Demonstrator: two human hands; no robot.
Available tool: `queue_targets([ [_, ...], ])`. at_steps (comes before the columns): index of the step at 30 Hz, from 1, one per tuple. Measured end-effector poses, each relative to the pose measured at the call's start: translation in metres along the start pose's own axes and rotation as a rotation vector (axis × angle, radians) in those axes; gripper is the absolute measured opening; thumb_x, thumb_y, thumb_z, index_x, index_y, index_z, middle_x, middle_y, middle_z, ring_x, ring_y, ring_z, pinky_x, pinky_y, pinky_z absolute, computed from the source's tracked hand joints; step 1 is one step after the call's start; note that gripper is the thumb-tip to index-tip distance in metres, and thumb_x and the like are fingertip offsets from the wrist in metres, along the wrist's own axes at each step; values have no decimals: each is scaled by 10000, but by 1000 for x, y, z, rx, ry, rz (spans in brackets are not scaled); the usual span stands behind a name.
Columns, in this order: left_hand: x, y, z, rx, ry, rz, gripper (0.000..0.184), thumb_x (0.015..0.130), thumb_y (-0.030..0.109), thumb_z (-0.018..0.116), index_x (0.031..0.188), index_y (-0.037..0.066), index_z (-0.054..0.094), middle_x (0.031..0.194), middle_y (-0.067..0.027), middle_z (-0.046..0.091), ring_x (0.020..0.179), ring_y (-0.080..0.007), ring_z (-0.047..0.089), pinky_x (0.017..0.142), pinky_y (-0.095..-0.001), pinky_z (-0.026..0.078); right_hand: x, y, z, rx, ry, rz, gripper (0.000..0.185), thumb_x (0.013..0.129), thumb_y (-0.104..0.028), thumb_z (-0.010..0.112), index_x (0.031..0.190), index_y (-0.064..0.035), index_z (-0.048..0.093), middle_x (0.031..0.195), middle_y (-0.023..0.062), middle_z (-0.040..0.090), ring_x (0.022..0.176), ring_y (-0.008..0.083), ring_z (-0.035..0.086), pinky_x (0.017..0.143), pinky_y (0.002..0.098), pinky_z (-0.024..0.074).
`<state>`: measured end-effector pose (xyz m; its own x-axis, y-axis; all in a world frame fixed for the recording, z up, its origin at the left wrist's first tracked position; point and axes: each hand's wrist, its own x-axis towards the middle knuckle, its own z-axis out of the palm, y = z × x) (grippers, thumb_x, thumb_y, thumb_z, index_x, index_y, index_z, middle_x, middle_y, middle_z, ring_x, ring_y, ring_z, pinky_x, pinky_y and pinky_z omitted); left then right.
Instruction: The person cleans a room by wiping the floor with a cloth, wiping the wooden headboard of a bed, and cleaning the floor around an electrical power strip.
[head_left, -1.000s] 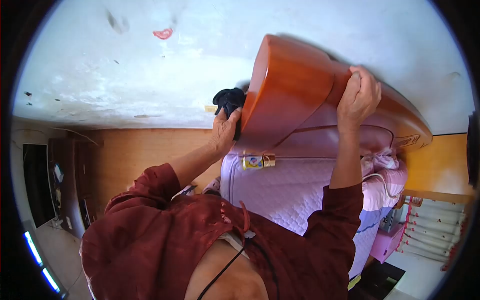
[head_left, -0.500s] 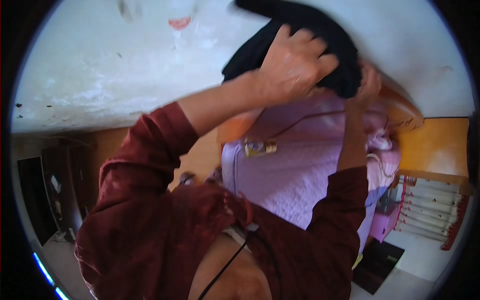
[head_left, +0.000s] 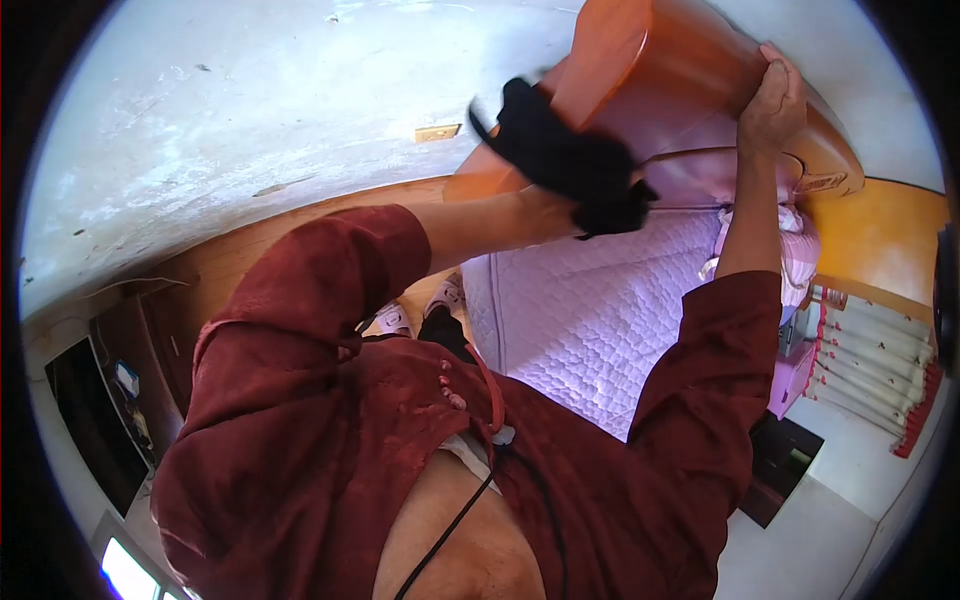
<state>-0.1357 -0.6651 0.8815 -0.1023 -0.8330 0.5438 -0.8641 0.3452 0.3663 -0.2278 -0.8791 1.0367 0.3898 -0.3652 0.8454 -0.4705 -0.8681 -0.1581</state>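
Observation:
A dark, blurred black cloth (head_left: 570, 155) is in my left hand (head_left: 552, 212), in front of the glossy brown wooden headboard (head_left: 690, 70). The cloth covers most of the fingers, and one loose end sticks out toward the wall. On the right, my right hand (head_left: 775, 112) grips the headboard's top edge, its fingers over the rim. Below both arms lies the bed with a quilted lilac cover (head_left: 580, 310).
A white, scuffed wall (head_left: 300, 110) with a socket plate (head_left: 437, 133) rises behind the headboard. Slippered feet (head_left: 395, 318) stand beside the bed. At the right are a bundled pink cloth (head_left: 797, 245) and a patterned curtain (head_left: 865, 355). A dark cabinet (head_left: 150, 350) stands left.
My left hand has moved down with the black cloth, uncovering the headboard's curved top. My right hand appears farther up and right. The small bottle on the bed no longer shows.

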Motion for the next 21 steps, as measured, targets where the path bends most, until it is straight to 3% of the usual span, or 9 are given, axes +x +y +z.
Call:
queue_targets([
  [1, -10, 2, 7, -346, -188, -220, 212, 951, 293, 530, 1087, 167, 633, 927, -93, 636, 926, -258, 596, 943, -326, 429, 0, 2, 1, 0, 4, 4, 339, 937, -207, 440, 1001, -9, 708, 1028, 125, 704, 993, 242, 645, 916, 321, 470],
  [4, -87, -27, 112, -138, -46, -126, 206, 905, 317, 566, 1002, 149, 634, 887, -85, 643, 854, -256, 607, 806, -321, 486, -1, 5, 3, 63, 35, 12, 343, 926, -210, 442, 1007, -9, 708, 1027, 118, 705, 992, 232, 643, 912, 316, 469],
  [6, -108, -32, 118, -99, -116, -213, 184, 870, 295, 587, 969, 148, 638, 883, -87, 643, 839, -264, 614, 734, -338, 511, -2, 7, 5, 101, 46, 17, 344, 919, -212, 444, 1014, -13, 709, 1027, 111, 705, 990, 225, 641, 909, 312, 467],
  [8, -110, -18, 76, -160, -358, -440, 155, 831, 234, 604, 960, 159, 645, 900, -97, 640, 855, -281, 619, 680, -375, 525, -1, 9, 4, 109, 40, 21, 344, 914, -213, 448, 1019, -20, 712, 1027, 105, 706, 984, 218, 639, 908, 307, 464],
  [11, -150, -24, 84, -17, -546, -146, 204, 758, 142, 616, 960, 136, 644, 869, -130, 627, 887, -308, 623, 703, -411, 530, 7, 36, -16, 538, -272, 209, 408, 909, -342, 544, 1119, -3, 631, 1117, 193, 649, 1097, 314, 599, 945, 390, 451],
  [14, -198, -30, 91, -183, -492, -52, 252, 688, 72, 638, 940, 84, 641, 817, -153, 603, 853, -328, 630, 712, -414, 527, 1, 39, 7, 326, -9, 77, 490, 899, -416, 519, 1180, -29, 627, 1214, 198, 608, 1149, 311, 571, 1026, 390, 388],
  [15, -204, -31, 86, -165, -412, -144, 302, 643, -7, 626, 941, 41, 633, 858, -179, 630, 852, -360, 632, 730, -393, 525, 0, 34, 10, 248, 46, 63, 471, 899, -397, 504, 1163, -33, 641, 1199, 183, 617, 1130, 296, 577, 1021, 376, 389],
  [17, -224, -43, 82, -360, -370, -505, 341, 627, -43, 616, 959, 31, 629, 913, -174, 640, 868, -332, 637, 741, -370, 521, -1, 7, 6, 83, 52, 111, 354, 910, -230, 449, 1018, -25, 717, 1027, 105, 707, 979, 221, 637, 912, 306, 458],
  [21, -256, -51, 24, -1031, -281, -1224, 390, 624, -83, 601, 1000, 20, 608, 896, -79, 606, 834, -180, 598, 725, -295, 501, -2, 2, 5, 85, 46, 136, 365, 904, -266, 454, 1014, -48, 726, 1038, 100, 704, 981, 222, 633, 915, 308, 456],
])
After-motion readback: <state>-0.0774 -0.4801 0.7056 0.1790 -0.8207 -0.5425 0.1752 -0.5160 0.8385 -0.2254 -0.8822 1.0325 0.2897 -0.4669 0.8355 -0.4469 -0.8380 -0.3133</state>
